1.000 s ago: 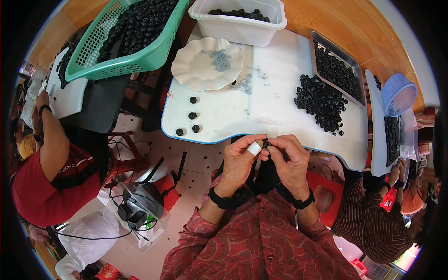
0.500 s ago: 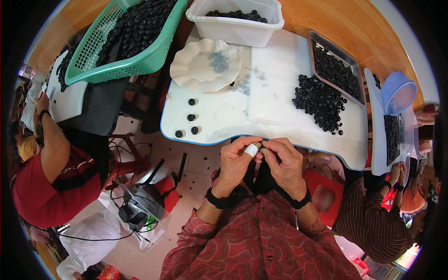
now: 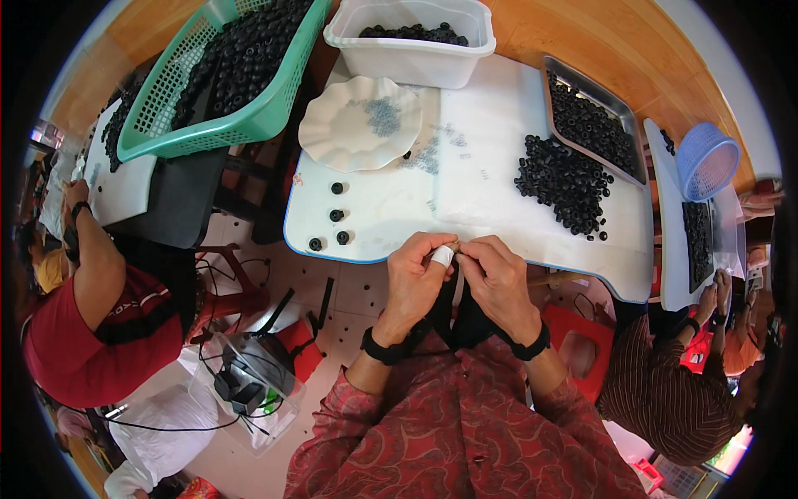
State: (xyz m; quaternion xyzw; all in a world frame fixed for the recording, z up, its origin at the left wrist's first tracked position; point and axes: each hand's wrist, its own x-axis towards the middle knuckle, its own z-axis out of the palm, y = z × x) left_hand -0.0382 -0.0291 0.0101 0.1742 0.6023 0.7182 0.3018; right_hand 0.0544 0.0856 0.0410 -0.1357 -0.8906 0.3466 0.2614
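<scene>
Wood-toned boarding (image 3: 582,37) runs behind your white surface (image 3: 378,212), which has a blue edging and a curved near side. Just off that near edge, a small dark piece (image 3: 455,247) seems to sit between your fingertips, though they cover nearly all of it. Your left hand (image 3: 413,274) and right hand (image 3: 500,287) meet tip to tip there, each grip pinched closed on the piece; a white wrap (image 3: 443,256) circles one left digit.

Left of your hands, four black parts (image 3: 337,215) lie apart on the surface. Beyond them stands a cream scalloped plate (image 3: 328,137) with tiny pale bits (image 3: 383,117) on it; more are strewn just beside it. To your right, a loose black pile (image 3: 561,179) lies against a metal tray (image 3: 635,165) of similar pieces. A white tub (image 3: 407,66) holding black pieces stands at the far side.

Farther out, you have a green basket (image 3: 216,133) full of black parts on the left and a blue basket (image 3: 706,162) on the right. Dark bits dot the tiled floor (image 3: 353,303).

As for writing, pale lettering runs across the red shirt (image 3: 104,337) of the co-worker on your left, and a small red mark (image 3: 298,179) sits by the surface's left edge.
</scene>
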